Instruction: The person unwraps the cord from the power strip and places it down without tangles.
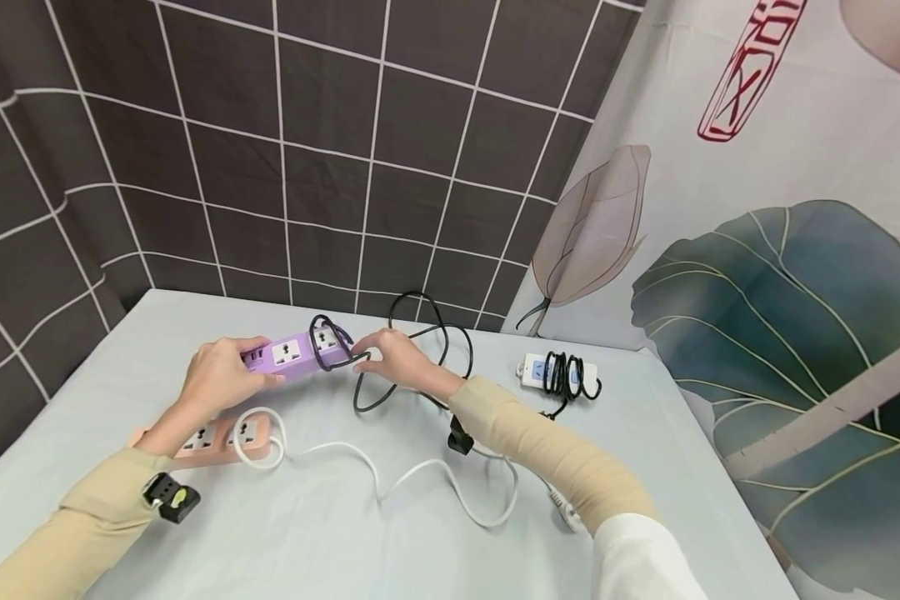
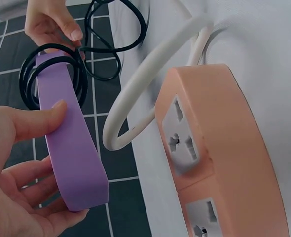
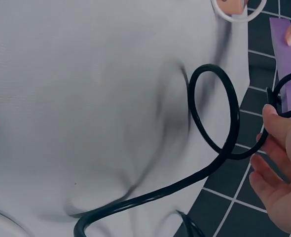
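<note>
My left hand [image 1: 221, 375] grips a purple power strip [image 2: 69, 113] by one end, thumb on one side and fingers underneath. A black cord [image 3: 170, 189] is looped around the strip's other end. There my right hand [image 1: 399, 364] pinches the cord between thumb and fingers, as the right wrist view shows. More of that cord trails in loose loops behind and beneath the right hand. Under the left forearm an orange power strip [image 1: 221, 454] lies on the table, partly hidden by the wrist, with its white cord [image 2: 140, 81] curled over one end.
A white power strip [image 1: 588, 377] wrapped in black cord lies on the table [image 1: 330, 542] at the right. The orange strip's white cord winds across the middle, and a white plug [image 1: 567, 511] lies near the right forearm. A dark checked cloth [image 1: 330, 183] hangs behind.
</note>
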{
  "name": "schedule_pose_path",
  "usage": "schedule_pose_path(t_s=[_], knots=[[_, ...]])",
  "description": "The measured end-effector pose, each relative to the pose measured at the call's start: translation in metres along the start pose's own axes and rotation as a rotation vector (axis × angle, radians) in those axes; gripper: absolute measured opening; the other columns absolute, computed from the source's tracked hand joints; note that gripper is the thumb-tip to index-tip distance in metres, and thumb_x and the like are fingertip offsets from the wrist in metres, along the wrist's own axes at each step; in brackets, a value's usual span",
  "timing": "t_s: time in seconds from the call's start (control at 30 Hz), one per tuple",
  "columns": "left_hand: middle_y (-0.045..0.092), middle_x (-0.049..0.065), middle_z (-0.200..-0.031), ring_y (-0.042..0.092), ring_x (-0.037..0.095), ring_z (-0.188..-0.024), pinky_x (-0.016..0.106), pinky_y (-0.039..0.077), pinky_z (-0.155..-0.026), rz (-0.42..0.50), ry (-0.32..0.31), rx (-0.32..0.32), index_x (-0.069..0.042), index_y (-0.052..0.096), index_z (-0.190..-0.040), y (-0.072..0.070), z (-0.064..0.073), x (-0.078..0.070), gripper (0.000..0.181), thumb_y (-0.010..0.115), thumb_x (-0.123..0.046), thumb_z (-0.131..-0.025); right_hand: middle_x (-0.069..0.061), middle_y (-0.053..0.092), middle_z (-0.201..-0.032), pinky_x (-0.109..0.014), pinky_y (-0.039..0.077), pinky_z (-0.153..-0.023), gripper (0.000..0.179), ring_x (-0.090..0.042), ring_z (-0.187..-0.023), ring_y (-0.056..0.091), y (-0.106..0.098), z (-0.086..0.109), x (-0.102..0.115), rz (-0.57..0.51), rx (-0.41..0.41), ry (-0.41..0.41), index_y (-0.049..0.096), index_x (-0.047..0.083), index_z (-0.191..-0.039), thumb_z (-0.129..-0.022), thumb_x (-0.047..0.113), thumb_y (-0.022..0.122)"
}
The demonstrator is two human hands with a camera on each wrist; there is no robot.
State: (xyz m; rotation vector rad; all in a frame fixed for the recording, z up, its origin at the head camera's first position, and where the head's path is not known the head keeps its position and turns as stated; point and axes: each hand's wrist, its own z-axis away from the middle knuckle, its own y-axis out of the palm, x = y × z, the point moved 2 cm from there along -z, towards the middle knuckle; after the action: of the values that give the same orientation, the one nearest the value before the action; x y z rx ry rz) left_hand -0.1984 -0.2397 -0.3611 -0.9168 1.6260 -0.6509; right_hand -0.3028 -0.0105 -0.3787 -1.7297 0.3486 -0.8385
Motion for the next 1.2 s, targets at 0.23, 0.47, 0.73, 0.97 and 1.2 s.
schedule_pose_path(t_s=[0.23,0.47,0.73,0.97,1.2], knots=[[0.070,0.027,-0.097,0.059,0.030,-0.076,0.029,0.035,-0.061,0.003,-0.002,0.002,0.002,0.064,-0.121,0.000,0.000,0.000,0.062,0.081,-0.026,-0.068,0.001,0.075,-0.096,-0.022,0.049,-0.090,0.014,-0.011,-0.097,0.067,0.004,-0.002,-0.007,-0.053,-0.049,-0.011,0.073,0.011,-0.097,-0.087,0.021,0.070],[0.070,0.026,-0.097,0.058,0.029,-0.075,0.030,0.035,-0.062,0.004,0.012,0.007,0.001,0.065,-0.120,-0.001,0.000,0.003,0.061,0.082,-0.027,-0.068,-0.003,0.074,-0.084,-0.016,0.049,-0.071,0.009,-0.011,-0.077,0.067,-0.003,-0.001,-0.011,-0.085,-0.135,-0.016,0.072,0.007,-0.084,-0.083,0.016,0.073],[0.069,0.027,-0.099,0.058,0.030,-0.077,0.030,0.035,-0.062,0.000,-0.005,0.012,0.000,0.064,-0.122,-0.001,0.000,0.006,0.064,0.082,-0.029,-0.068,-0.006,0.074,-0.088,-0.015,0.050,-0.073,0.009,-0.014,-0.081,0.068,-0.006,-0.003,-0.013,-0.130,-0.171,-0.029,0.073,0.005,-0.086,-0.084,0.013,0.072],[0.069,0.028,-0.102,0.060,0.031,-0.080,0.030,0.036,-0.063,0.024,-0.031,0.020,0.000,0.063,-0.123,-0.003,0.001,0.006,0.066,0.083,-0.029,-0.069,-0.006,0.074,-0.090,-0.014,0.050,-0.076,0.010,-0.013,-0.084,0.068,-0.010,-0.003,-0.014,-0.138,-0.205,-0.044,0.073,0.005,-0.089,-0.085,0.014,0.071],[0.067,0.029,-0.106,0.059,0.033,-0.084,0.029,0.036,-0.064,0.029,-0.061,0.035,0.001,0.059,-0.128,-0.006,0.004,0.007,0.067,0.081,-0.029,-0.071,-0.005,0.074,-0.089,-0.014,0.048,-0.066,0.011,-0.011,-0.077,0.066,-0.016,-0.001,-0.018,-0.095,-0.245,-0.006,0.074,0.006,-0.090,-0.087,0.016,0.070]])
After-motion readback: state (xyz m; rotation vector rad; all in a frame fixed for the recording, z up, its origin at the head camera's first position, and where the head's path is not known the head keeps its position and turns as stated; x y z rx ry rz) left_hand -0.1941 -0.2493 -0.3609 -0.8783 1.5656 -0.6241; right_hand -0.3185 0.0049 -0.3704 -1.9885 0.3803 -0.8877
